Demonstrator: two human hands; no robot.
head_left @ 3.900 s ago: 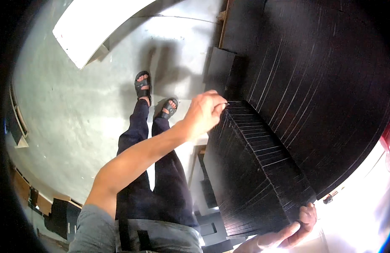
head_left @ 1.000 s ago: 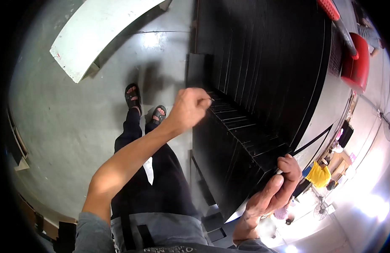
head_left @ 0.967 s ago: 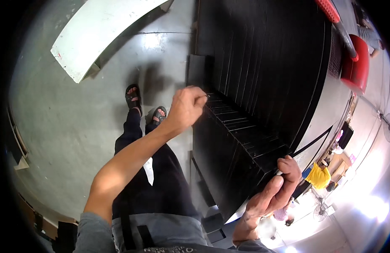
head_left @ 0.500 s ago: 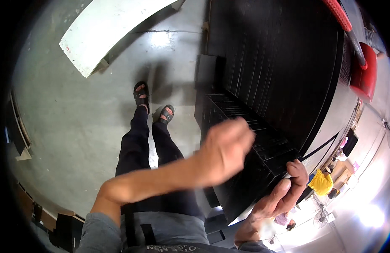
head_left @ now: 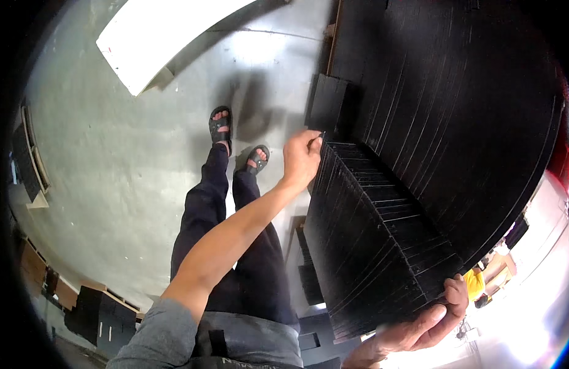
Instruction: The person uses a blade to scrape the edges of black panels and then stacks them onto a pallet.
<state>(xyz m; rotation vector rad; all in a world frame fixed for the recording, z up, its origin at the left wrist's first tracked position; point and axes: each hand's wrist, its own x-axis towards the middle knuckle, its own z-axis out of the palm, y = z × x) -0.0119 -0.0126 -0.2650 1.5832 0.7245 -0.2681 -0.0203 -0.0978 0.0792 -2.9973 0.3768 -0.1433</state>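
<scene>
Row of stacked black panels [head_left: 370,234] runs far-left to near-right between hands: left hand [head_left: 302,158] fingers pinch far end, right hand [head_left: 435,317] grips near end

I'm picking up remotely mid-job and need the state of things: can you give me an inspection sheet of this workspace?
Surface: large black table top, scratched with pale lines.
Job's things: row of thin black panels standing on edge along the table's side.
Clutter: smaller black boards at the table's corner; black pieces lower down.
Hands: left hand pinches the row's far end; right hand grips its near end.
Cables: nothing seen.
Surroundings: grey concrete floor, white slab, another person in yellow.
</scene>
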